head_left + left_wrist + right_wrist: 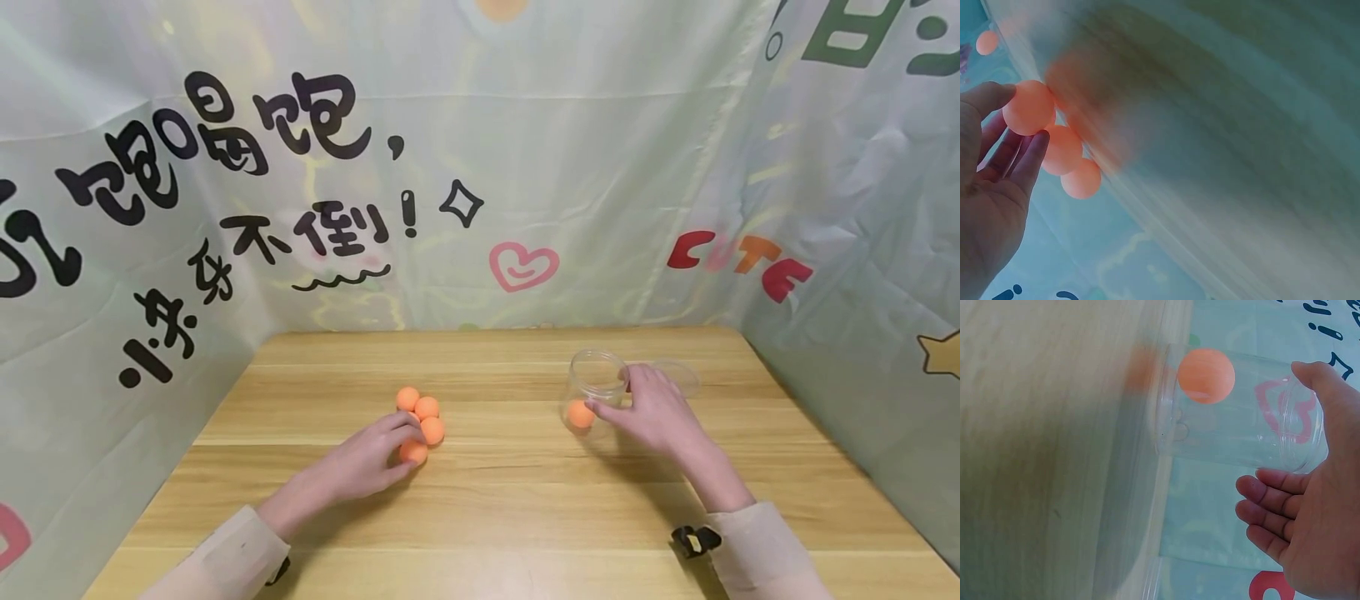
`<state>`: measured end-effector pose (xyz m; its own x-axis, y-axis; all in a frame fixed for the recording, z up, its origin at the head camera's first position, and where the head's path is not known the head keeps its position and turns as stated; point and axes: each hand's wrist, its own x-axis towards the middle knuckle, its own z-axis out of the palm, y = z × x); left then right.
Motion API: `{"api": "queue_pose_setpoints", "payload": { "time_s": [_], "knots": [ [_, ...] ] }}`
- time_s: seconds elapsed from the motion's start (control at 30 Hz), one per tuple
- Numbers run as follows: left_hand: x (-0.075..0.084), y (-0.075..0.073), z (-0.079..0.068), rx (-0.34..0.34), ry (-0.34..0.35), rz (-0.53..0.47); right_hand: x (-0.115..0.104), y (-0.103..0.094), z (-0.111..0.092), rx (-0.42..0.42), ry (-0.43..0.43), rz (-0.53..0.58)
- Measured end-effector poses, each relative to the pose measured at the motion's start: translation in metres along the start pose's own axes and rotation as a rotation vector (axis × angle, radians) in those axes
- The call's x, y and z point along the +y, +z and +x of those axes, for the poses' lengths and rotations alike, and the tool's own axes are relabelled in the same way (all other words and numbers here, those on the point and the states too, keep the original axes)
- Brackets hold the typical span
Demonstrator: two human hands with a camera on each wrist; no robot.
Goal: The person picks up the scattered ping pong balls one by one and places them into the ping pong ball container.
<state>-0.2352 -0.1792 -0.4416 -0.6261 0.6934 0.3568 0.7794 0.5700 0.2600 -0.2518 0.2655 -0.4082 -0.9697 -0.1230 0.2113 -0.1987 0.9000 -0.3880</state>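
In the head view, my left hand [371, 458] reaches a cluster of orange balls [427, 407] on the table. Its thumb and fingers pinch the nearest orange ball [413, 452], seen closer in the left wrist view as the top ball [1029, 107]. Several more balls lie just beyond, one partly hidden by the fingers. To the right, my right hand [660, 412] grips a clear jar [573, 392] near its rim, thumb on the near side and fingers on the far side. The jar stands upright and lidless, with one orange ball [1205, 375] on its bottom.
Behind the right hand a clear round lid [686, 377] lies on the wooden table [495, 508]. Printed cloth walls [600, 192] enclose the table at the back and both sides. A black strap [696, 542] shows at the right cuff.
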Motion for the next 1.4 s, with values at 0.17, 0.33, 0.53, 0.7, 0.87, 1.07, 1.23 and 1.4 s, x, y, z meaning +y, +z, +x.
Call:
{"api": "queue_pose_setpoints", "payload": {
  "time_s": [0.17,0.33,0.53,0.7,0.87,1.07,1.23,1.4],
  "knots": [
    [0.0,0.001,-0.001,0.014,0.012,0.003,0.0,0.0,0.0,-0.002,0.002,0.001],
    [0.0,0.001,-0.002,0.056,0.052,-0.007,-0.001,0.0,0.0,0.001,-0.001,0.006],
    [0.0,0.001,-0.001,0.092,0.068,-0.027,-0.001,-0.001,0.001,0.004,-0.007,0.008],
    [0.002,0.0,0.0,0.104,0.05,-0.045,-0.001,-0.001,0.001,0.002,-0.008,0.008],
    [0.004,0.001,0.001,0.135,0.071,-0.057,-0.001,-0.001,0.001,-0.001,-0.004,0.01],
    [0.005,0.002,0.005,0.163,0.079,-0.096,-0.001,-0.001,0.001,-0.006,-0.001,0.01],
    [0.011,0.003,0.011,0.197,0.057,-0.167,0.0,0.0,0.001,-0.003,-0.005,0.006],
    [0.018,0.006,0.02,0.241,0.053,-0.201,0.001,0.001,0.0,0.003,-0.015,-0.001]
  ]
}}
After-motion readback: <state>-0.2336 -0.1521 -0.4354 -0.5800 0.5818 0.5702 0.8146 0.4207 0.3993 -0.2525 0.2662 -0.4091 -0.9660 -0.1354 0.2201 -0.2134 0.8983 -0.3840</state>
